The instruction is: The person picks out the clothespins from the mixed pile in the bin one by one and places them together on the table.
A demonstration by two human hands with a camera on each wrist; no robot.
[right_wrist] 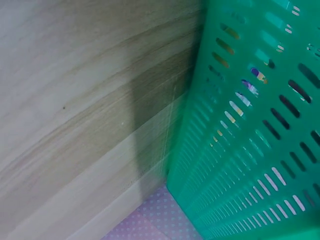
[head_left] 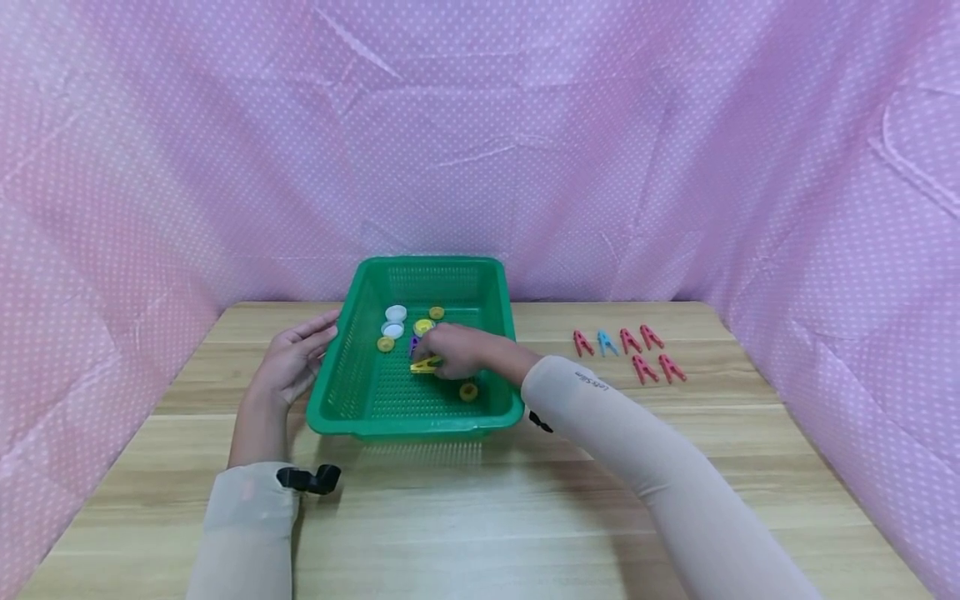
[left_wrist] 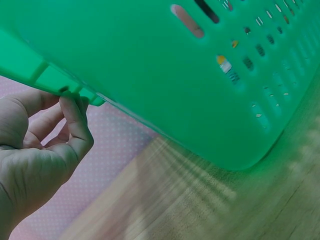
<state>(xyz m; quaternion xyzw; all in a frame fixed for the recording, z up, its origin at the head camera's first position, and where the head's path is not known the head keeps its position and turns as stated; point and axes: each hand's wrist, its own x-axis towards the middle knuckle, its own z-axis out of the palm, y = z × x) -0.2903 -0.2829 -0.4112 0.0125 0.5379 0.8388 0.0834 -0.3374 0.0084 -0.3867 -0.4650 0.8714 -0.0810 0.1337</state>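
Note:
A green plastic basket [head_left: 420, 429] with slotted walls stands on the table. My left hand [head_left: 291, 362] pinches its left rim between thumb and fingers, plain in the left wrist view, where the hand [left_wrist: 45, 135] sits under the basket's edge. My right hand [head_left: 459, 350] reaches down inside the basket, its curled fingers at one end of a yellow clothespin [head_left: 423, 366]. Beside those fingers lies a purple clothespin [head_left: 414, 343], partly covered. The basket wall [right_wrist: 260, 150] hides the right hand in the right wrist view.
White bottle caps [head_left: 395, 313] and several yellow caps [head_left: 468, 392] lie on the basket floor. Right of the basket, on the wooden table [head_left: 420, 533], are several red clothespins [head_left: 645, 369] and one blue clothespin [head_left: 607, 342]. A pink dotted cloth [head_left: 450, 125] hangs behind and at the sides.

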